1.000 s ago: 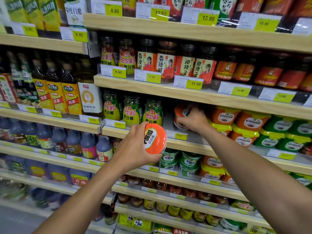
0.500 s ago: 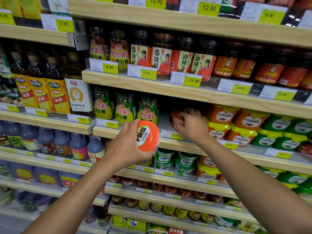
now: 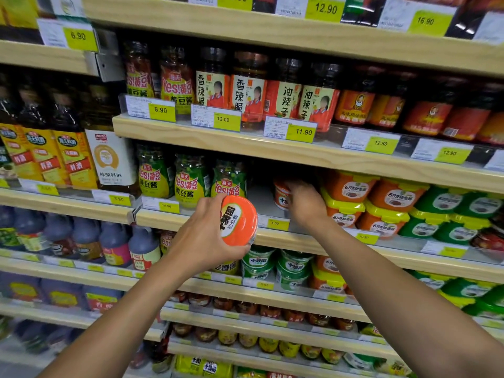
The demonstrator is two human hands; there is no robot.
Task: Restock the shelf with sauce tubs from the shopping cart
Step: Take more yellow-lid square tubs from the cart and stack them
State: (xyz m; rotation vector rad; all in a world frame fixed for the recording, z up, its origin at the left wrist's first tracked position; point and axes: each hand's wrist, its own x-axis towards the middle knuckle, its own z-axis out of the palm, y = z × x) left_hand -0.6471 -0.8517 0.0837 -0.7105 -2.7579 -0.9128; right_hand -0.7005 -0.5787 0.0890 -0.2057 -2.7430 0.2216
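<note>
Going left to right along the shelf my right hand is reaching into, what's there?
Green jars → round tub held by the right hand → square orange tubs → green tubs. The orange-lidded tub in the left hand overlaps the shelf front, so it's left out.

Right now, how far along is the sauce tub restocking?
Done: one orange tub stands on the shelf, right hand holding it. In hand: left hand grips a second tub, unplaced. Left: shelving that one; the cart is out of view, so the remainder is unknown.
</note>
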